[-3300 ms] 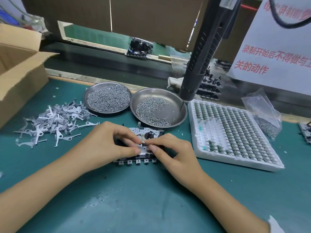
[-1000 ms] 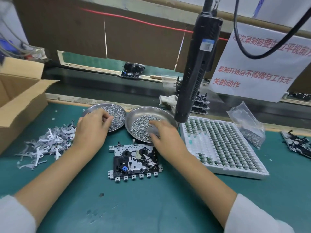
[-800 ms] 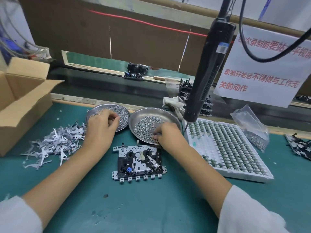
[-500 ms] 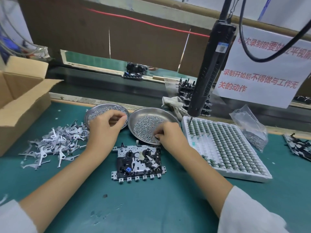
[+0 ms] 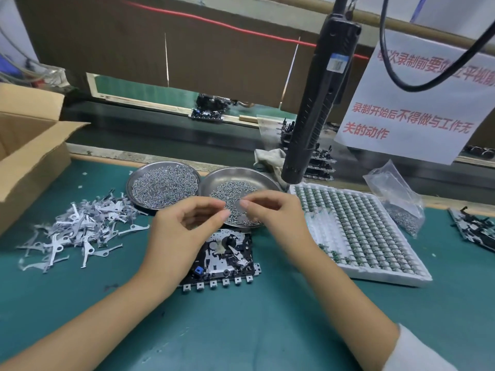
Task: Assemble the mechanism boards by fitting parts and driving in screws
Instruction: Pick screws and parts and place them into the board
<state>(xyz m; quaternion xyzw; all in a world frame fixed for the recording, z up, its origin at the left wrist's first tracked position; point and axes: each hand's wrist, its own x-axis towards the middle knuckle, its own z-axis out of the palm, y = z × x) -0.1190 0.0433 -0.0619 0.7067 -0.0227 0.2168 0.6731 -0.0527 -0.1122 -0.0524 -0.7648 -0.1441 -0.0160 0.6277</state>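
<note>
Both the left hand [image 5: 184, 231] and right hand [image 5: 270, 212] hover mid-frame, fingertips pinched nearly together, on what I cannot tell, directly above the black-and-silver metal mechanism board [image 5: 227, 255] lying flat just below them.

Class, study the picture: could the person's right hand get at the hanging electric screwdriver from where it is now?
Probably yes. The right hand is raised over the screw dish, and the electric screwdriver hangs just above and beyond it, with nothing visible between them.
</note>
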